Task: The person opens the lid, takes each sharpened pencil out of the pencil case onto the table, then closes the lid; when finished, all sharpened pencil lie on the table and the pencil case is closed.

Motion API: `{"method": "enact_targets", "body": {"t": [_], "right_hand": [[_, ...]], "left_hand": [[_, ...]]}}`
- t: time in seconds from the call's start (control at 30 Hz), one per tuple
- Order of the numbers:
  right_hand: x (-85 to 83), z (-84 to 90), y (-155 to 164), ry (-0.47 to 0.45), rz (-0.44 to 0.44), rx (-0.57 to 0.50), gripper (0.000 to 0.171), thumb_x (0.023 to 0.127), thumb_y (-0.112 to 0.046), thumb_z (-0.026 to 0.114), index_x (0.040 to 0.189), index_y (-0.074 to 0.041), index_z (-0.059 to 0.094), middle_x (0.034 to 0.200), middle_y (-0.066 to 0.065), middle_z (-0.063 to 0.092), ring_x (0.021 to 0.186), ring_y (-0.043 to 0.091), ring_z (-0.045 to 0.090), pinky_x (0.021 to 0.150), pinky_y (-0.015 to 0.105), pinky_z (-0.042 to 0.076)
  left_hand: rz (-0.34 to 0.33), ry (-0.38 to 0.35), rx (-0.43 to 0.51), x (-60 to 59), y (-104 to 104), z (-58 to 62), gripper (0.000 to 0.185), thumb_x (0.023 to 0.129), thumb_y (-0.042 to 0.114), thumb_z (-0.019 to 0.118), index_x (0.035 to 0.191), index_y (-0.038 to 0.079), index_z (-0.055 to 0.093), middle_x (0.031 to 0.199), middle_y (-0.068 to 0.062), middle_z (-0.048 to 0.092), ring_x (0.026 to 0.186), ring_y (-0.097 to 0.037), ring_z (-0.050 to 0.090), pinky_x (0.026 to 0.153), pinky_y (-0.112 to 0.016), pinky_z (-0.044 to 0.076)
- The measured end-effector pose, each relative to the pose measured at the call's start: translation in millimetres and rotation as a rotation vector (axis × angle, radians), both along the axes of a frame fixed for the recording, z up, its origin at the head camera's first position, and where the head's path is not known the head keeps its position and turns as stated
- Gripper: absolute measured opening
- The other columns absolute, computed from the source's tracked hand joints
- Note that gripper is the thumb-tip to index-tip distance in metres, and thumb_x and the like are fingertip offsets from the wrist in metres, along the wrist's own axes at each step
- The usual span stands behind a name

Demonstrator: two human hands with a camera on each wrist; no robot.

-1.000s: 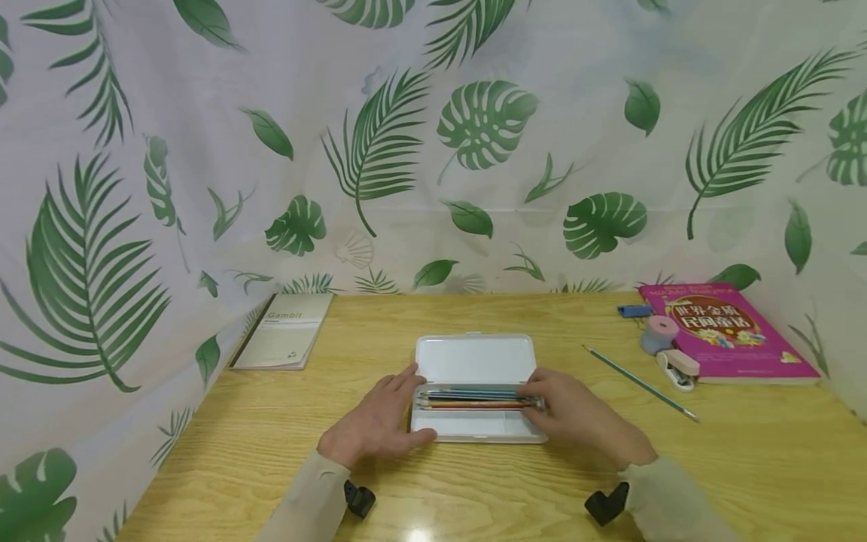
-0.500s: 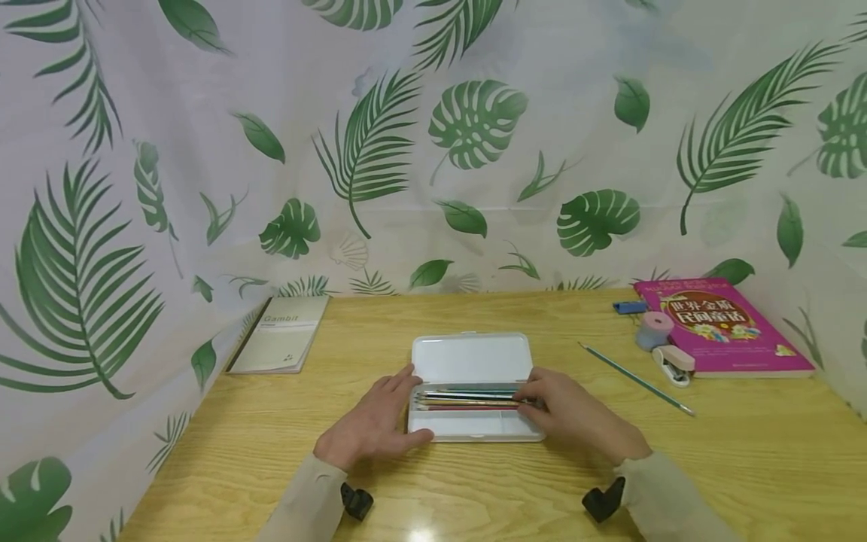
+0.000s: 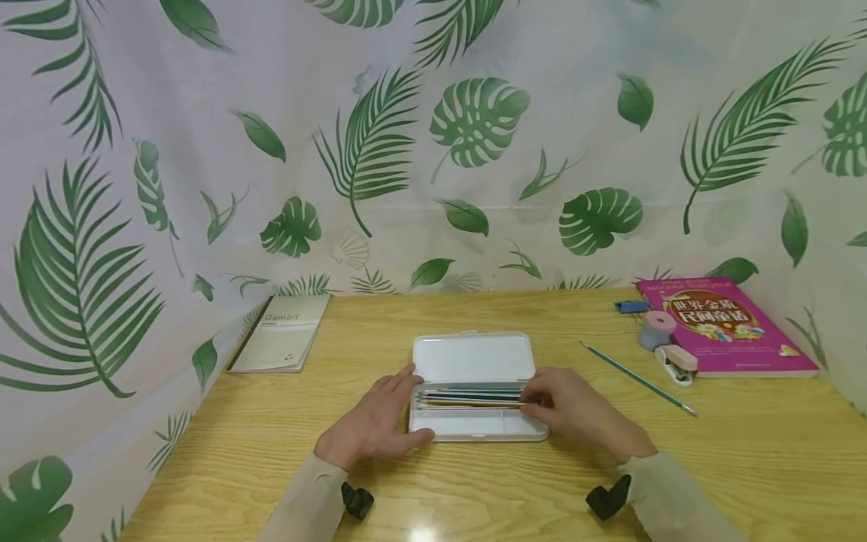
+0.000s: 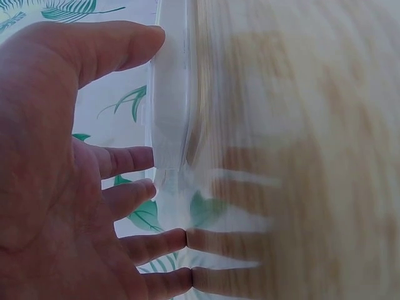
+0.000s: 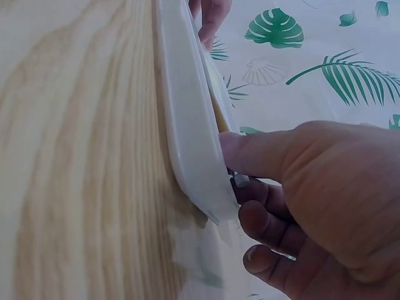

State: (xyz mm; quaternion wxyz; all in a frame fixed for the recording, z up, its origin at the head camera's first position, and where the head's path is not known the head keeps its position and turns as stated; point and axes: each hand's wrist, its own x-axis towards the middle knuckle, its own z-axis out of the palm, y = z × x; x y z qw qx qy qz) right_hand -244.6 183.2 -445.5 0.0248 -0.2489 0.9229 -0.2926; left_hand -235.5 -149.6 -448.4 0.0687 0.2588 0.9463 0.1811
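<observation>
A white pencil case (image 3: 474, 429) lies open in the middle of the wooden table (image 3: 237, 452), its lid (image 3: 473, 357) folded back flat. Several coloured pencils (image 3: 467, 397) lie lengthwise in the tray. My left hand (image 3: 375, 421) rests at the case's left end with straight fingers, thumb against the front corner. In the left wrist view that hand (image 4: 75, 156) lies spread beside the case (image 4: 169, 106). My right hand (image 3: 576, 412) is at the right end, fingers curled over the pencil ends. Seen from the right wrist, the right hand (image 5: 300, 187) has its thumb on the case rim (image 5: 187, 125).
A grey notebook (image 3: 284, 342) lies at the back left. At the back right are a pink book (image 3: 725, 324), a loose teal pencil (image 3: 637, 379), a small stapler (image 3: 673, 363), a pink round item (image 3: 657, 330) and a blue item (image 3: 631, 306). A leaf-print curtain surrounds the table.
My right hand has slid slightly left along the pencil ends, nudging the pencils into the tray. The left hand stays at the case's left end.
</observation>
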Motion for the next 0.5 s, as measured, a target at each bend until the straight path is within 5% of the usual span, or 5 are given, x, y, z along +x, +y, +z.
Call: {"method": "enact_targets", "body": {"t": [0.5], "right_hand": [[-1.7,1.8,8.9,0.082,0.076,-0.075,0.005,0.091,-0.020,0.074,0.089,-0.015,0.075,0.080,-0.011,0.058,0.068,0.005,0.049,0.058,0.023,0.045]], "left_hand": [[0.008,0.011,0.006,1.2,-0.1,0.6,0.083,0.090,0.055,0.065,0.153,0.010,0.034,0.164,-0.010,0.019,0.144,-0.035,0.029,0.112,-0.049,0.034]]}}
